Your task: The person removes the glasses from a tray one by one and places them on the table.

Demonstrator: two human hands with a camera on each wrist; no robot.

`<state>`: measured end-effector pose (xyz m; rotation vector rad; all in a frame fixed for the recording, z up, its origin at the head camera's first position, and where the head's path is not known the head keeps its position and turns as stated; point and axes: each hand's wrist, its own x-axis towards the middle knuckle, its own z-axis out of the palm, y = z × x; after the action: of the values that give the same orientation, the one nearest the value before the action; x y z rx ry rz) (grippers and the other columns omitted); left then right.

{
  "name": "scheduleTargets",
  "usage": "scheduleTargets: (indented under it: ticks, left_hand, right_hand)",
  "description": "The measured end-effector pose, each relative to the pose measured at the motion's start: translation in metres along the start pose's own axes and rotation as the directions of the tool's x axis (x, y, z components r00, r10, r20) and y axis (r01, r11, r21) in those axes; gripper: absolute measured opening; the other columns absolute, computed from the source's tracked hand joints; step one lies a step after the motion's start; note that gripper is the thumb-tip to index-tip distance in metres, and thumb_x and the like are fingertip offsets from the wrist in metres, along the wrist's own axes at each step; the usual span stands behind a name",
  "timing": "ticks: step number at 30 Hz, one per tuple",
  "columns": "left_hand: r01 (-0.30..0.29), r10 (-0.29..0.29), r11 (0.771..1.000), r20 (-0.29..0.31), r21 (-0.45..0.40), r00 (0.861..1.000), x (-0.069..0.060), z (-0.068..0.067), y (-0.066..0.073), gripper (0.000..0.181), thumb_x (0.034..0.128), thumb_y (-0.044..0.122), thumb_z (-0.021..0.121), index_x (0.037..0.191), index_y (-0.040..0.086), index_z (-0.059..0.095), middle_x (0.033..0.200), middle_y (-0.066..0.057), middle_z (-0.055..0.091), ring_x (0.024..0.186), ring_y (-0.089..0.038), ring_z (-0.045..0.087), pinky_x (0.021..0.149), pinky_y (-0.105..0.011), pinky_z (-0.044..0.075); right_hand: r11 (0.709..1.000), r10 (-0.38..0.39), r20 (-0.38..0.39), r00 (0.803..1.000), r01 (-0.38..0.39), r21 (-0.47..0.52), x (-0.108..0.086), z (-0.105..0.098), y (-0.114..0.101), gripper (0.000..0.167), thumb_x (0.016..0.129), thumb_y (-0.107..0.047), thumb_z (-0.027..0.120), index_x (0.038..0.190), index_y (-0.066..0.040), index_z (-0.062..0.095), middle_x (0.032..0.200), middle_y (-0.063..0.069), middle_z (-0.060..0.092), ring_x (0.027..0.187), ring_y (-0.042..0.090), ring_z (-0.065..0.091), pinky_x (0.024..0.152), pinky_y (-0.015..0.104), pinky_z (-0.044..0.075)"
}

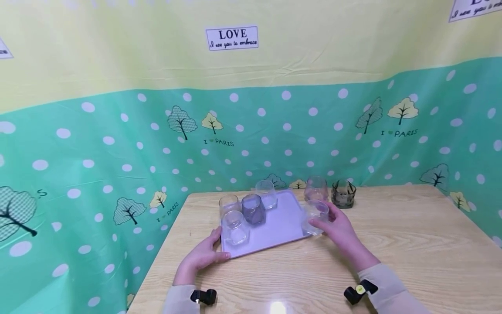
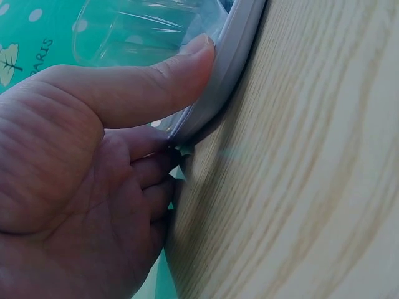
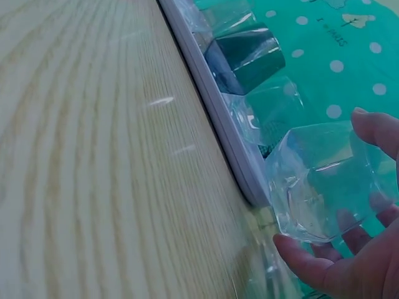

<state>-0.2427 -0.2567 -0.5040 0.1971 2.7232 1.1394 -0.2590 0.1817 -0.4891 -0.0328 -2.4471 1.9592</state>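
Note:
At the front left corner of the lilac tray (image 1: 278, 224), my left hand (image 1: 201, 255) grips the rim, thumb on the edge and fingers around the side (image 2: 93, 162). My right hand (image 1: 343, 231) holds a clear glass (image 1: 315, 217) by its side, at the tray's right end; in the right wrist view the clear glass (image 3: 321, 180) lies between thumb and fingers. Whether that glass touches the tray cannot be told. Several glasses stand on the tray's left half: a dark grey one (image 1: 254, 210), a clear one in front (image 1: 236, 229) and others behind.
Behind the held glass stands a pinkish glass (image 1: 315, 188), with a dark, wavy-rimmed glass (image 1: 343, 195) to its right. They rest on the wooden table (image 1: 412, 244). A green and yellow printed cloth (image 1: 243, 113) hangs along the table's back and left side.

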Motion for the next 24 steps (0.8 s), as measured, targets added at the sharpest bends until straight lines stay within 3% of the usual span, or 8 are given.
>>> scheduleTargets:
  ticks: [5, 10, 16, 20, 24]
  left_hand:
    - [-0.007, 0.007, 1.000, -0.004, 0.008, 1.000, 0.000, 0.001, -0.001, 0.111, 0.0812, 0.033, 0.092, 0.166, -0.001, 0.029, 0.171, -0.026, 0.026, 0.159, -0.047, 0.022, 0.128, -0.063, 0.021]
    - [-0.007, 0.007, 1.000, -0.005, 0.016, 1.000, 0.001, 0.001, -0.002, 0.111, 0.0819, 0.034, 0.091, 0.167, -0.001, 0.029, 0.171, -0.027, 0.026, 0.159, -0.047, 0.022, 0.128, -0.063, 0.021]
    - [-0.003, 0.003, 1.000, -0.003, 0.009, 1.000, 0.002, 0.002, -0.003, 0.111, 0.0819, 0.033, 0.092, 0.167, -0.001, 0.029, 0.171, -0.027, 0.026, 0.159, -0.046, 0.022, 0.128, -0.063, 0.021]
    - [-0.005, 0.005, 1.000, -0.003, 0.006, 1.000, 0.002, 0.002, -0.003, 0.110, 0.0821, 0.032, 0.091, 0.167, -0.001, 0.029, 0.171, -0.027, 0.026, 0.159, -0.046, 0.021, 0.128, -0.062, 0.021]
    - [-0.007, 0.007, 1.000, -0.006, 0.009, 1.000, 0.001, 0.002, -0.002, 0.109, 0.0825, 0.031, 0.091, 0.167, -0.001, 0.029, 0.171, -0.027, 0.027, 0.159, -0.046, 0.022, 0.128, -0.062, 0.021]
  right_hand:
    - [1.000, 0.007, -0.009, 1.000, -0.007, 0.022, 0.002, -0.008, 0.004, 0.103, 0.093, -0.031, 0.086, 0.170, -0.007, 0.023, 0.168, 0.028, 0.034, 0.149, 0.045, 0.042, 0.103, 0.043, 0.058]
    - [1.000, 0.011, -0.043, 0.999, -0.011, -0.002, 0.002, -0.019, 0.007, 0.103, 0.094, -0.032, 0.085, 0.171, -0.008, 0.021, 0.169, 0.028, 0.033, 0.151, 0.044, 0.040, 0.097, 0.028, 0.058]
    - [0.998, 0.018, -0.119, 0.993, -0.010, 0.064, -0.001, -0.037, 0.012, 0.103, 0.095, -0.029, 0.084, 0.172, -0.010, 0.019, 0.169, 0.026, 0.034, 0.146, 0.039, 0.043, 0.085, 0.017, 0.057]
    - [0.999, 0.021, -0.182, 0.983, -0.014, 0.040, -0.002, -0.050, 0.017, 0.102, 0.095, -0.034, 0.084, 0.172, -0.010, 0.020, 0.170, 0.024, 0.034, 0.150, 0.039, 0.039, 0.091, 0.010, 0.052]
    - [0.999, 0.054, -0.239, 0.970, -0.051, 0.016, -0.001, -0.063, 0.023, 0.102, 0.095, -0.040, 0.083, 0.172, -0.015, 0.022, 0.173, 0.021, 0.029, 0.155, 0.041, 0.033, 0.117, 0.026, 0.043]
